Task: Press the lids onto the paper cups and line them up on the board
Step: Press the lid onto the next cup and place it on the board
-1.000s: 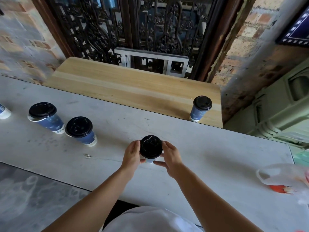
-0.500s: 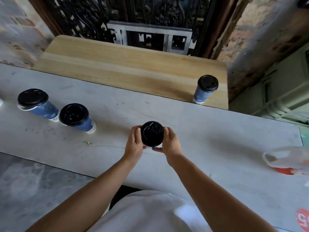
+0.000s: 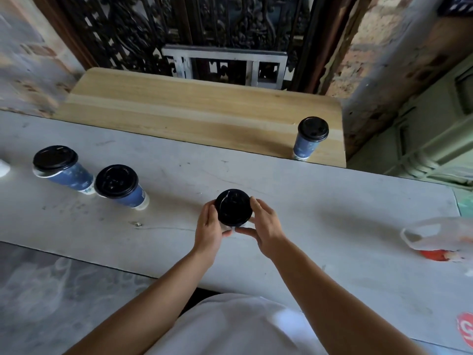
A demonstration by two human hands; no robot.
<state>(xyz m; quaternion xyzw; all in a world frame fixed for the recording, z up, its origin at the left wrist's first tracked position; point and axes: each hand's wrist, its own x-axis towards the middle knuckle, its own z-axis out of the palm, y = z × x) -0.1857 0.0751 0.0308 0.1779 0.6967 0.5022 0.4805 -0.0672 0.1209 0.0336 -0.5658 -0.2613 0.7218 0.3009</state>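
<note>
- On the grey counter (image 3: 332, 213), on the near side of the wooden board (image 3: 194, 116), a person holds a paper cup (image 3: 228, 228) between both hands. Bare counter lies between it and the board's near edge, and most of the board's top is open.
- A lidded cup (image 3: 305, 147), blue under a black cap, stands upright at the board's right end, close to its near edge and just inside the rounded right corner.
- An outer cup (image 3: 71, 174) and an inner cup (image 3: 128, 194) stand on the counter off the board's left end, on its near side, just beside each other. Both are blue with black caps, and a strip of white rim shows beneath the outer one's cap.
- The held cup is seen almost straight from above. Its black lid (image 3: 233, 207) covers the mouth and hides nearly all the body, with only a pale sliver showing below.
- The left hand (image 3: 208, 228) wraps the cup's left side, fingers curled under the lid's rim, thumb tucked on the near side.
- The right hand (image 3: 266, 224) grasps from the right with fingers bent and loosely spread. The forefinger touches the lid's rim and the thumb reaches across the near side towards the other thumb.
- A thin plastic bag (image 3: 440, 234) lies on the counter well beyond the board's right end.
</note>
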